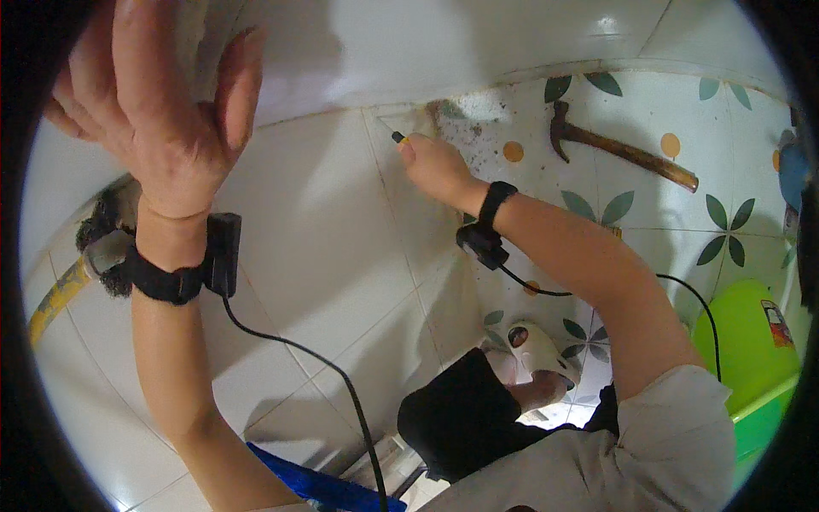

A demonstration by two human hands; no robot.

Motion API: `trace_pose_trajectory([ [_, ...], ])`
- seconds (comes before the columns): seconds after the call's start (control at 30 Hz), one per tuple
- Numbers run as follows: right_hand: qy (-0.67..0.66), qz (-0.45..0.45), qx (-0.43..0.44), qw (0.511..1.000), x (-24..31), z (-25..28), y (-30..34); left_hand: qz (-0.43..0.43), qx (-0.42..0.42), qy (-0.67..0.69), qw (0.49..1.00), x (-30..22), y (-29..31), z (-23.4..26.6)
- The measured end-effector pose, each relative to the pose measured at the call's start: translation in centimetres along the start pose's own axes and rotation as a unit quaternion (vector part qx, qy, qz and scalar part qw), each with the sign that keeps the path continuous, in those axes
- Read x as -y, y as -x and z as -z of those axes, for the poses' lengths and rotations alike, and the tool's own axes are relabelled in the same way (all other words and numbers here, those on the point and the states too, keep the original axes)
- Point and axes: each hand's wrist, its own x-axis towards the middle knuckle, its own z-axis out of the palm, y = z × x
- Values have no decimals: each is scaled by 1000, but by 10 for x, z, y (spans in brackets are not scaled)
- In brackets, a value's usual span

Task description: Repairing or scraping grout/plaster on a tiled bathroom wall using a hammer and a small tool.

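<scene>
My right hand (435, 169) is closed round a screwdriver (399, 136) with a black and yellow handle. Its thin shaft points at the joint of the white tiles, near the base of the wall (392, 51); I cannot tell whether the tip touches. Raised at the upper left, my left hand (171, 111) has its thumb and fingers apart against a wall edge (198, 51), and its fingertips run partly out of view. Just right of my right hand, dark crumbs and a greenish smear (465, 119) lie at the wall's base.
A wooden-handled claw hammer (627, 154) lies on the patterned floor tiles. At the right stands a bright green plastic container (742, 328). A dark-bristled brush (107, 239) with a worn yellow handle is at the left. Black cables (333, 363) trail from both wrist straps.
</scene>
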Motion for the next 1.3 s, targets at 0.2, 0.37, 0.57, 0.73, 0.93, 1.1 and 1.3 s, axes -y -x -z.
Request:
trace_pose_trajectory([
  [0.2,-33,-31,-28,999,12,-5,-21,31,6,-49,998,-5,-3,-4],
  [0.37,-11,19,-15,1000,3,-20,14,30,20,-43,998,-13,-4,3],
  [0.57,2,-40,2,999,3,-21,2,63,32,-45,997,-22,-10,3],
  [0.73,-16,2,-3,1000,3,-18,6,32,27,-92,995,-18,-10,-8],
  [0.93,74,56,9,996,-1,0,-24,53,21,-60,997,-26,-8,-6],
  [1.1,119,54,13,991,0,5,-19,45,16,-60,997,-17,-8,-3],
  [1.3,93,13,0,996,-13,17,-22,51,1,142,989,-15,-5,-11],
])
